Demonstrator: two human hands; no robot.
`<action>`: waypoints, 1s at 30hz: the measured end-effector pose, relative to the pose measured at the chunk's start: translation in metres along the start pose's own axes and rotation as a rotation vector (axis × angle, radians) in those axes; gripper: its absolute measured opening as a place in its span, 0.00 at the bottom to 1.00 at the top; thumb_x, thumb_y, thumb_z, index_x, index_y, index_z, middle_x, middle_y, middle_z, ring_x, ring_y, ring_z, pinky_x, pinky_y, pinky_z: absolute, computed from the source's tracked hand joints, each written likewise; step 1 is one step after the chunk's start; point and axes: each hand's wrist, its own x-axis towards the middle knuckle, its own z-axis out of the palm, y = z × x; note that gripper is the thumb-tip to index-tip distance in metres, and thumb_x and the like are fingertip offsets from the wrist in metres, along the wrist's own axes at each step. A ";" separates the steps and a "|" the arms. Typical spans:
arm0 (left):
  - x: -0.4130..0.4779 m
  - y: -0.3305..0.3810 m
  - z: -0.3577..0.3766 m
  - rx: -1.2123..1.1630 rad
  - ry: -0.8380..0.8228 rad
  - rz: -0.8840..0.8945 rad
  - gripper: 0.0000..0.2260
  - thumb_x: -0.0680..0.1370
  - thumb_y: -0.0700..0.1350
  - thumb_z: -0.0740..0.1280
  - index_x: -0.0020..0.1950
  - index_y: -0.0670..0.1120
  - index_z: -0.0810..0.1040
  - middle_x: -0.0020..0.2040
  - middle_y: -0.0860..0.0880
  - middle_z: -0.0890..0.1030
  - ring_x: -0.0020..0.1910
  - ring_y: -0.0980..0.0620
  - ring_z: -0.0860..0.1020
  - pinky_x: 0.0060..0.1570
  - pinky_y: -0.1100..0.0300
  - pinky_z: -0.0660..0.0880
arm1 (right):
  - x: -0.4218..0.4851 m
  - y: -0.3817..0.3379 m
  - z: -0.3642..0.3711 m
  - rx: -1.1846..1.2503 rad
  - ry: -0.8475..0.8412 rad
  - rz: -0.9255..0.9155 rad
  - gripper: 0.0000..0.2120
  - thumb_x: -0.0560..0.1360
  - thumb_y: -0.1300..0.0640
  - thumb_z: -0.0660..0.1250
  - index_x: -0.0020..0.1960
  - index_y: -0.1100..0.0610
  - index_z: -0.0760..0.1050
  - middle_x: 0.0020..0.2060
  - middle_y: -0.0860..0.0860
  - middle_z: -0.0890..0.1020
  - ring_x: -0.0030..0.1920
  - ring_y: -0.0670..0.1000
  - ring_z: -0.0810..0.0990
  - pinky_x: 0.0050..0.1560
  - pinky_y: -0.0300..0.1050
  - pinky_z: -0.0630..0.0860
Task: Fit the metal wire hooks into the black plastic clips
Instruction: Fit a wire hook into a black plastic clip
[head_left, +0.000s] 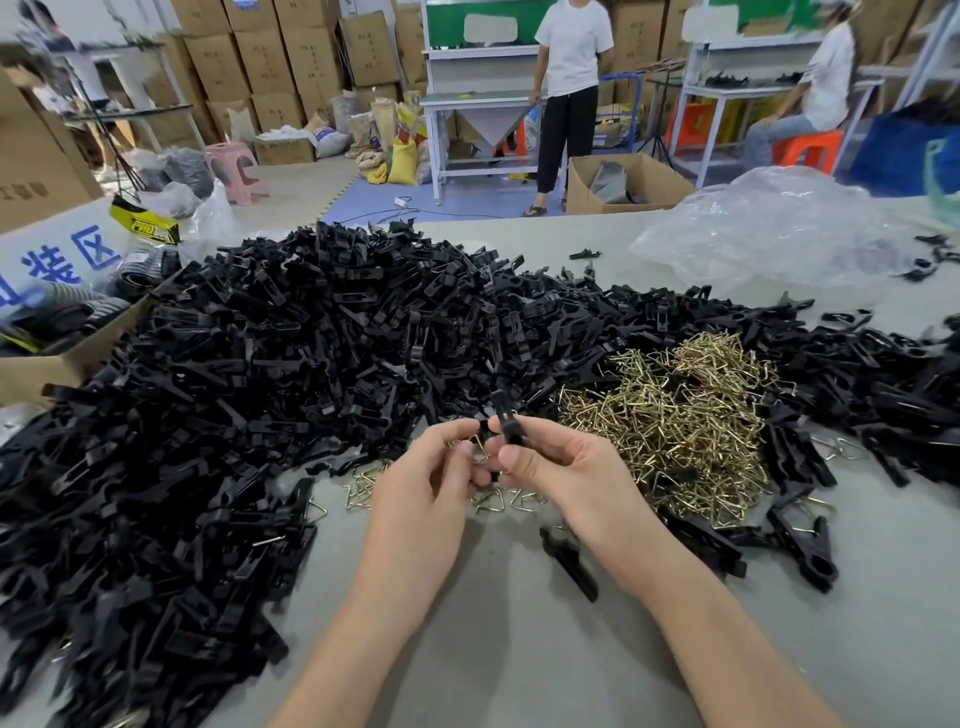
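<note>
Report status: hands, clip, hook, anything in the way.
Right hand pinches black clip, upright. Left hand holds wire hook beside it; fit unclear. Nothing between them.

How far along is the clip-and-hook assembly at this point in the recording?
Done: a few clips with wire fitted lie right of the hands. In hand: the right hand holds one black clip while the left hand pinches a wire hook at it, not visibly seated. Remaining: a large heap of loose hooks and a far larger pile of clips.
</note>
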 end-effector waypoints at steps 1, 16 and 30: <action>0.000 0.000 0.001 0.001 0.001 0.002 0.10 0.83 0.43 0.63 0.54 0.59 0.80 0.39 0.56 0.84 0.39 0.59 0.82 0.43 0.67 0.76 | 0.000 0.000 0.000 0.014 -0.014 0.004 0.12 0.70 0.54 0.73 0.51 0.41 0.86 0.50 0.49 0.87 0.51 0.46 0.85 0.55 0.39 0.81; -0.002 -0.001 0.002 0.190 0.146 0.176 0.06 0.82 0.46 0.65 0.53 0.57 0.77 0.48 0.59 0.77 0.46 0.59 0.77 0.43 0.72 0.70 | 0.002 0.006 -0.002 0.230 -0.007 0.089 0.17 0.67 0.51 0.79 0.56 0.49 0.86 0.53 0.53 0.87 0.51 0.53 0.87 0.50 0.42 0.82; 0.001 0.007 0.000 -0.149 0.161 -0.025 0.04 0.79 0.47 0.70 0.44 0.53 0.81 0.38 0.57 0.82 0.36 0.60 0.78 0.40 0.69 0.73 | 0.006 0.011 -0.008 -0.090 0.138 -0.149 0.19 0.74 0.63 0.75 0.51 0.38 0.85 0.50 0.43 0.87 0.51 0.43 0.85 0.52 0.34 0.79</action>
